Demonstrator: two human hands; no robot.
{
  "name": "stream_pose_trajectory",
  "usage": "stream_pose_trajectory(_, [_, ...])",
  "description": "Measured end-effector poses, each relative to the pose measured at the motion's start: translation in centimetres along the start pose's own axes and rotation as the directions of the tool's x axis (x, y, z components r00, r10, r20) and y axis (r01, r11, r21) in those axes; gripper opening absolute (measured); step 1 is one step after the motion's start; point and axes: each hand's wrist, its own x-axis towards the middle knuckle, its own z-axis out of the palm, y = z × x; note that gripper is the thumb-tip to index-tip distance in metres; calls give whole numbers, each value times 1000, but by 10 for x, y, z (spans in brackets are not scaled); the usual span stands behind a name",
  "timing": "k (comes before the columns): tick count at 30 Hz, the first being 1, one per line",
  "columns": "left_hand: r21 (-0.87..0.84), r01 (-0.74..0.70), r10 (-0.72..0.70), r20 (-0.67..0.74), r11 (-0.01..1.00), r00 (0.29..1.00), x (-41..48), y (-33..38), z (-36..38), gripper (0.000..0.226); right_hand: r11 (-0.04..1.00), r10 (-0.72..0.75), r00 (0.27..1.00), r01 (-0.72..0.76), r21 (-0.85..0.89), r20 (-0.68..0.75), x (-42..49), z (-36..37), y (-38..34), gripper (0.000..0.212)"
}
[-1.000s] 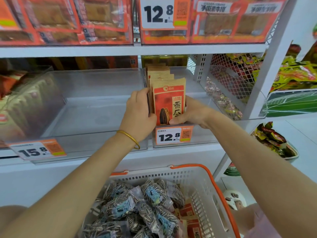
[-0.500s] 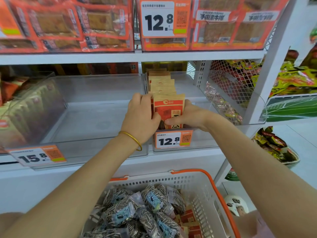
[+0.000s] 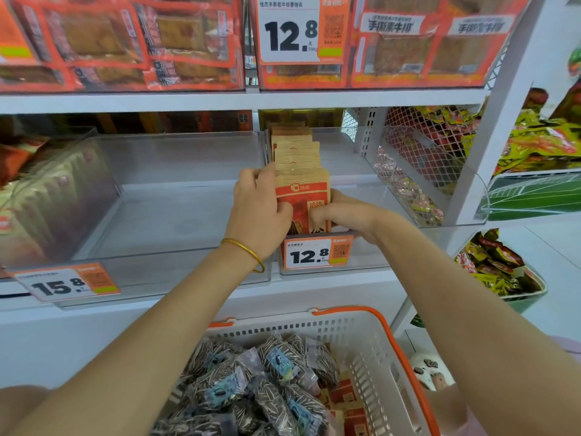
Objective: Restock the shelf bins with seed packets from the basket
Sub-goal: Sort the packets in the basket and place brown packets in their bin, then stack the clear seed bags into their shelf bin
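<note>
White shelf [image 3: 220,100] runs above the 12.8 price tag [image 3: 316,253]. Orange-rimmed basket [image 3: 371,341] sits below the tag w/ striped seed packs [image 3: 276,363] inside. Clear bin [image 3: 367,258] behind the tag holds an upright row of seed packets [image 3: 297,152]. Just above the tag, left hand [image 3: 257,212] grips the row's left side and right hand [image 3: 345,215] pinches the front packet [image 3: 301,196]. Vs 1 s ago, that packet sits lower in the bin.

Upper price tag [image 3: 294,29] "12.8", packet-bin tag [image 3: 316,253] "12.8", left-bin tag [image 3: 67,283] "15.8"; front seed packet [image 3: 301,196] perhaps "洽洽".
</note>
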Motion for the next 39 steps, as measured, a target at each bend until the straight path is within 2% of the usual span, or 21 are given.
stream_pose_trajectory(2, [24,2,-3,6,1000,1000,0,2,-1,55,1000,-6,1000,6,-7,19,0,1,-1,33])
stream_pose_trajectory(3, [46,5,-6,15,999,1000,-1,3,-2,56,1000,-3,1000,3,-8,31,-2,1,-3,30])
stream_pose_trajectory(8, [81,12,-15,44,997,999,-2,3,-3,61,999,-32,999,31,-14,-10,-4,6,-5,40])
stream_pose_trajectory(11, [60,-47,52,-85,997,995,-16,1,-11,61,995,-81,970,65,-74,-230,-9,8,-2,67])
stream_pose_trajectory(13, [25,-139,141,-193,990,971,-39,-1,-17,54,984,-173,896,137,-116,-410,-34,17,2,77])
stream_pose_trajectory(14, [17,-193,192,-209,981,959,-55,-4,-19,50,970,-241,828,195,-142,-506,-53,26,6,77])
stream_pose_trajectory(16, [18,-271,272,-114,962,956,-90,-18,-18,41,921,-380,682,344,-185,-625,-90,53,20,56])
stream_pose_trajectory(17, [25,-282,282,-16,959,959,-107,-29,-15,37,907,-410,674,375,-194,-614,-101,70,34,43])
stream_pose_trajectory(18, [35,-273,269,95,961,958,-121,-40,-11,34,916,-399,731,348,-200,-554,-106,87,47,32])
stream_pose_trajectory(20, [80,-221,186,314,972,931,-142,-60,-2,31,946,-252,931,180,-271,-262,-98,121,79,18])
stream_pose_trajectory(21, [115,-196,135,401,974,906,-148,-69,2,30,933,-153,985,116,-341,-84,-88,137,97,15])
stream_pose_trajectory(23, [185,-159,49,489,970,871,-152,-84,10,28,891,34,982,55,-450,188,-69,169,125,29])
stream_pose_trajectory(25, [265,-114,-42,519,958,854,-151,-97,15,28,863,174,926,21,-504,336,-57,196,144,55])
stream_pose_trajectory(27, [383,-70,-170,558,921,812,-152,-113,19,31,827,251,883,17,-562,397,-51,215,157,74])
stream_pose_trajectory(28, [459,-68,-242,582,886,777,-153,-123,21,34,811,262,880,22,-584,396,-49,221,160,74])
stream_pose_trajectory(31, [600,-79,-408,628,796,663,-158,-150,25,42,845,282,883,-43,-534,376,-39,220,159,37])
stream_pose_trajectory(34, [597,-81,-456,686,798,567,-164,-163,29,46,918,315,875,-183,-353,366,-30,198,148,25])
stream_pose_trajectory(36, [585,-55,-471,702,809,535,-168,-166,31,48,944,331,868,-300,-141,369,-26,184,145,35])
stream_pose_trajectory(38, [566,20,-493,700,824,516,-170,-169,32,50,915,362,854,-403,35,373,-25,175,143,62])
stream_pose_trajectory(39, [554,63,-504,697,830,509,-171,-170,33,49,895,364,849,-433,109,382,-25,173,142,64])
